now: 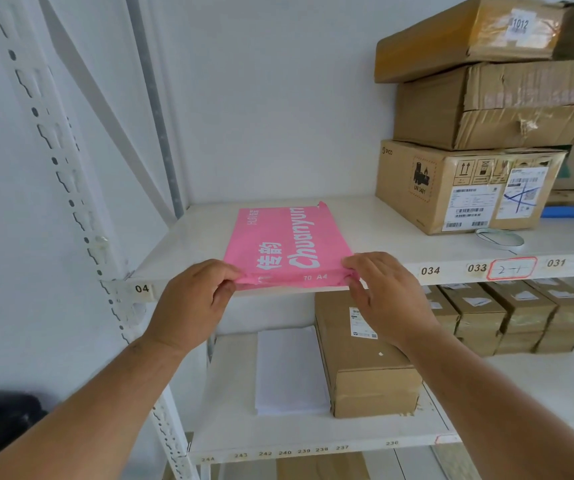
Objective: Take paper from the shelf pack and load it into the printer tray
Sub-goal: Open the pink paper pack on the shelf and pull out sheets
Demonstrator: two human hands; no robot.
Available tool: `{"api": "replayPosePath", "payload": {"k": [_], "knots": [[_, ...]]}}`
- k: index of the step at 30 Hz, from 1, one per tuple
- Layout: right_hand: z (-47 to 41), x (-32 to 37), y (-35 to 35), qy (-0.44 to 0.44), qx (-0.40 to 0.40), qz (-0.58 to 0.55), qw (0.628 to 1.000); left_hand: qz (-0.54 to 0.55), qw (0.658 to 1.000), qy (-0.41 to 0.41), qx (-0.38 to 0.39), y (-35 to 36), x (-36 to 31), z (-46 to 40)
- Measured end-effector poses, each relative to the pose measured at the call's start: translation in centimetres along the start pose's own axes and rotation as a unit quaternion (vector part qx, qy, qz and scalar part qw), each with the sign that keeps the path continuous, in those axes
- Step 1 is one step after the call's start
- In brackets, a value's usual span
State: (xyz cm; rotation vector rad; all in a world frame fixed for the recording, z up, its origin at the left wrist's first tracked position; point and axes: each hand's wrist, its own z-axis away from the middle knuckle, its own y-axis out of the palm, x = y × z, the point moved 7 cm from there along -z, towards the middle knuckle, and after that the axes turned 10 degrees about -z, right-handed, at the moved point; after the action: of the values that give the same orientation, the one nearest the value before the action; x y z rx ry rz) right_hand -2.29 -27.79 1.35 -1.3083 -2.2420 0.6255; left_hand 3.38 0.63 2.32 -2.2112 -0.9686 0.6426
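A pink pack of A4 paper [287,245] with white lettering lies flat on the white shelf board [375,233], its near end at the board's front edge. My left hand [193,303] pinches the pack's near left corner. My right hand [384,296] pinches the near right corner. The far end of the wrapper looks torn open. No printer or tray is in view.
Three stacked cardboard boxes [469,181] stand at the right of the same shelf, with a tape roll [500,239] in front. On the shelf below lie a stack of white sheets [290,372], a brown box [365,362] and several small boxes [517,313]. A perforated upright [70,202] stands left.
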Motion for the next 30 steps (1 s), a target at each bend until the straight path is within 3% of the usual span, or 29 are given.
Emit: {"api": "replayPosePath", "payload": {"k": [8, 19, 24, 30], "knots": [[0.0, 0.6, 0.9, -0.174, 0.002, 0.053, 0.983, -0.018, 1.0, -0.005, -0.005, -0.4, -0.3, -0.5], [-0.7, 1.7, 1.0, -0.368, 0.041, 0.113, 0.922, -0.028, 1.0, 0.008, -0.006, -0.5, -0.4, -0.6], [-1.4, 1.9, 1.5, -0.336, 0.028, 0.104, 0.936, -0.039, 0.999, 0.024, -0.002, -0.5, -0.5, -0.5], [-2.1, 0.7, 1.2, -0.186, -0.013, 0.012, 0.982, -0.054, 0.998, 0.018, 0.014, -0.4, -0.3, -0.5]]}}
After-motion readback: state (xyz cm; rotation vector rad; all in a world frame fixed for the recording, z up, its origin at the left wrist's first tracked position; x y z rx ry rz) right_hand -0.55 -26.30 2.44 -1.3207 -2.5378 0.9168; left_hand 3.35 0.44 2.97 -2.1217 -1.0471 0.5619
